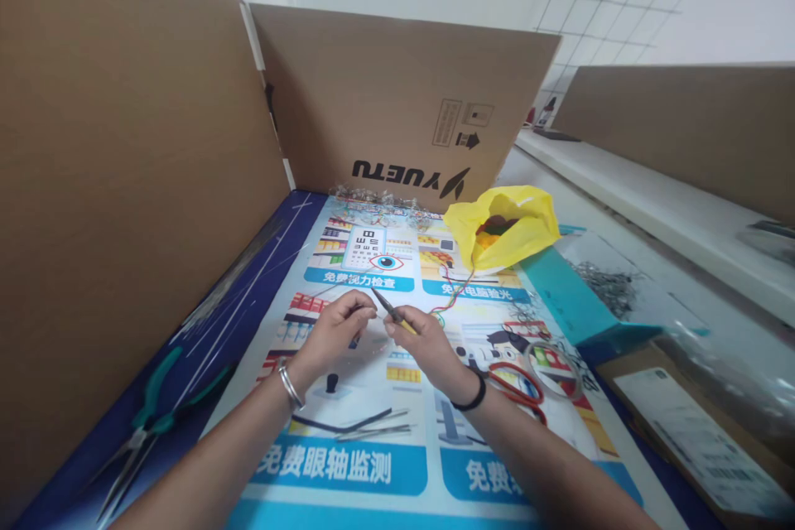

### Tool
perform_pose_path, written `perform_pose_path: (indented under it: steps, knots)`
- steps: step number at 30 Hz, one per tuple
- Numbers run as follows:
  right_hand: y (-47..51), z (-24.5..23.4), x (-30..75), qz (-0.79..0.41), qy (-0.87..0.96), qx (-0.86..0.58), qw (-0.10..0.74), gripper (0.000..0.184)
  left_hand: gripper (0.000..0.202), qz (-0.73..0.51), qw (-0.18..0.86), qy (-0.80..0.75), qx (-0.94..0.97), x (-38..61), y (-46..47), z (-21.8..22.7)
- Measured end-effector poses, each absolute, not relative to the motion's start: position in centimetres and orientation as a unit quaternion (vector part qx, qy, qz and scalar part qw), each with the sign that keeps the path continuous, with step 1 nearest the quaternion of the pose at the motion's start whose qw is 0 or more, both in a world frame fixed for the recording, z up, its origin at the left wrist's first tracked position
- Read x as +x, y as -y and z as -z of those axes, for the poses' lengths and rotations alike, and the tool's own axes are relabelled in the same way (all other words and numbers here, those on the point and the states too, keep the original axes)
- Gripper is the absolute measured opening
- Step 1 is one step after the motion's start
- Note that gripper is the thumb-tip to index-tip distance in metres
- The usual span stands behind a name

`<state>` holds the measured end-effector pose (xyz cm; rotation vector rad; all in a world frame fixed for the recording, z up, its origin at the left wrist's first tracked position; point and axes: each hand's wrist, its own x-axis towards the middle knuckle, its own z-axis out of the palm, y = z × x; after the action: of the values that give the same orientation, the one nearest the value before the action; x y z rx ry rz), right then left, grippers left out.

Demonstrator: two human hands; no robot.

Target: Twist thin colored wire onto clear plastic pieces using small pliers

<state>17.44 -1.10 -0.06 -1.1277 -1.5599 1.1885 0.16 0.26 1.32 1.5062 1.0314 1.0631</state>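
My left hand [339, 335] is closed in a pinch over the printed mat, on what looks like a thin wire, mostly hidden by the fingers. Close beside it, my right hand [428, 348] grips a small pair of pliers [388, 306] with dark pointed jaws and a yellow handle. The jaws point up and to the left, near the left fingertips. Below the hands, several thin metal rods [376, 431] and a dark strip [339, 424] lie on the mat [335, 505].
Teal-handled pliers [152, 422] and thin wires [229, 281] lie at left. Tangled wire [385, 203] sits at the back, near a yellow bag [527, 215]. Red-handled scissors [518, 381], a wire coil and a teal box [571, 302] are at right. Cardboard walls [373, 83] stand behind and left.
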Motion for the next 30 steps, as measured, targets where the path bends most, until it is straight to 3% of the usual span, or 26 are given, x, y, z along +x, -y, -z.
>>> perform_pose_path:
  steps: [15,19,24,30]
  knots:
    - [0.6,0.8,18.1,-0.429,0.693,-0.423,0.396,0.014,0.013,-0.447,0.527,-0.441,0.573,0.3,-0.4,-1.3]
    - [0.4,0.0,19.0,-0.463,0.691,-0.407,0.377,0.017,0.012,-0.46,0.54,-0.423,0.564,-0.3,-0.7,-1.2]
    - [0.4,-0.9,18.8,-0.545,0.571,-0.415,0.453,0.018,0.01,-0.435,0.553,-0.387,0.595,-0.2,-0.5,-1.4]
    - [0.9,-0.4,17.3,-0.632,0.511,-0.365,0.454,0.022,0.013,-0.428,0.553,-0.38,0.606,0.4,-0.3,-1.3]
